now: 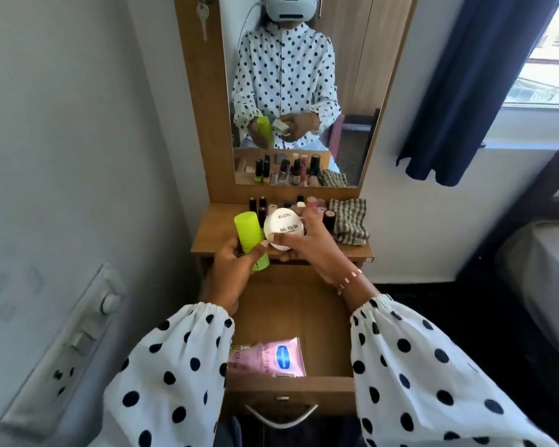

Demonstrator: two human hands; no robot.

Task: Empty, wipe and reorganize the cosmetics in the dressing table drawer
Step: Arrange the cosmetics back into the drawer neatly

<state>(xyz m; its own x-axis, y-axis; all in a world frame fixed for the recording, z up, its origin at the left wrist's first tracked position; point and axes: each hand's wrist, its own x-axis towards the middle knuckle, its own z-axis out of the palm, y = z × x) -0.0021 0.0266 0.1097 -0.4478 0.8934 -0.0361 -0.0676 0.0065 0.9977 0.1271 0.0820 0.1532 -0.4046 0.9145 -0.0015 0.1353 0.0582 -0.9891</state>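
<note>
1. While mostly emptied, drawer (304, 304) holding only a pink sachet (267, 356).
2. Left hand (231, 269) wrapped round green bottle (250, 240); right hand (307, 250) clasping white nail-polish jar (284, 229).
3. Remaining: wiping with checked cloth (349, 224), restocking from tabletop (213, 233).

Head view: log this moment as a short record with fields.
left hand: holds green bottle
right hand: holds white jar labelled nail polish
drawer: pulled open, pink tube lying at its front left
tabletop: small bottles standing along the back, checked cloth at right
mirror: reflects the person and the bottles
task state: pink tube not yet taken out of the drawer
</note>
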